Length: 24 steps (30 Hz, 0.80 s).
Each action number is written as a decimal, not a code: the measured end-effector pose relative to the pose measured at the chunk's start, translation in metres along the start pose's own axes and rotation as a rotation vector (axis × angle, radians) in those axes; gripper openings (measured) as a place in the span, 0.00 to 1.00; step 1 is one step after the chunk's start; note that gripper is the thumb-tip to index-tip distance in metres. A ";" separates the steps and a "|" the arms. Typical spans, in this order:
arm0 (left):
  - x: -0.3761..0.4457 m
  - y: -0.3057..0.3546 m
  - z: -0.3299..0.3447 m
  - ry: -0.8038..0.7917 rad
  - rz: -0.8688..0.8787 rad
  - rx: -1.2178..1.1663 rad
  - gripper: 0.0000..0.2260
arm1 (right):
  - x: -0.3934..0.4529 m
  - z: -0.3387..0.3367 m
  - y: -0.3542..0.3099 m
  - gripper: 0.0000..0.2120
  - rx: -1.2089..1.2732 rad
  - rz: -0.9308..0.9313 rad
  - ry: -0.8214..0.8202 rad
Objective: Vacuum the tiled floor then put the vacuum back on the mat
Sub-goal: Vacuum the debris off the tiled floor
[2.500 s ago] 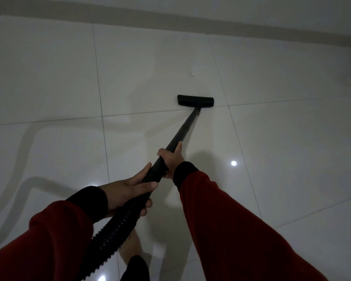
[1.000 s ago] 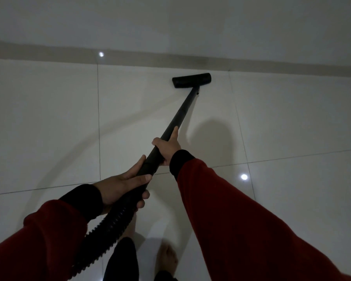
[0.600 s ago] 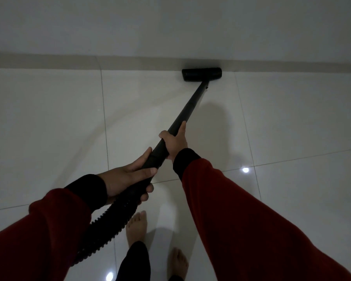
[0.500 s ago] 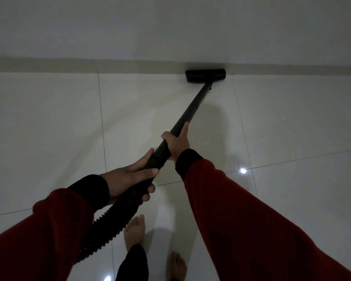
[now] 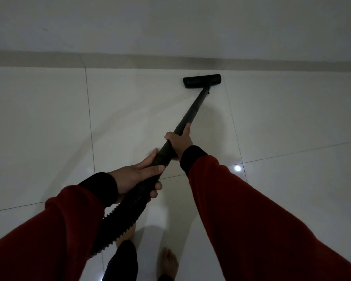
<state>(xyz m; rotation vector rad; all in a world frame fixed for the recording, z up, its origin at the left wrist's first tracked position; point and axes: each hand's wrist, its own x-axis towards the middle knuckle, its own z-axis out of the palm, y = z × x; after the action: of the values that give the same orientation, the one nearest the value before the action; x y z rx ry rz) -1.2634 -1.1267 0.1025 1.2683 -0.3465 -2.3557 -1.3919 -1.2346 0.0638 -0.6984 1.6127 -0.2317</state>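
well, both hands are on the black vacuum wand [image 5: 187,116], which runs up and to the right across the pale tiled floor [image 5: 49,122]; the right hand [image 5: 179,141] is curled round the wand about midway along it, thumb lying along the tube toward the floor head; the left hand [image 5: 138,175] grips the wand's lower end, just below the right hand, fingers wrapped under it where the ribbed hose [image 5: 120,218] joins; the two hands sit close together but apart, a short bare stretch of tube between them; the floor head [image 5: 202,82] lies flat on the tiles at the wand's far end, well beyond the right hand, near the grey skirting strip [image 5: 69,60] at the foot of the wall and not touching it; from the left hand the hose drops back toward the person, passing under the left red sleeve [image 5: 55,236]; bare feet [image 5: 170,262] stand on the tiles below the wand's near end; a small bright light reflection [image 5: 238,168] shows on the floor just right of the right forearm.
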 end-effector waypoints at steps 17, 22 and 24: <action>-0.015 -0.150 0.103 -0.022 -0.017 0.031 0.38 | -0.076 -0.080 0.148 0.44 0.054 0.049 -0.036; -0.029 -0.182 0.122 -0.057 -0.065 0.070 0.39 | -0.107 -0.094 0.186 0.44 0.084 0.063 -0.006; -0.035 -0.195 0.126 -0.072 -0.084 0.081 0.39 | -0.120 -0.097 0.201 0.44 0.088 0.073 0.015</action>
<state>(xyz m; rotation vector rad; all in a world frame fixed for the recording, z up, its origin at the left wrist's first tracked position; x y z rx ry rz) -1.4025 -0.9379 0.1163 1.2602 -0.4231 -2.4857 -1.5430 -1.0317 0.0743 -0.5704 1.6285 -0.2538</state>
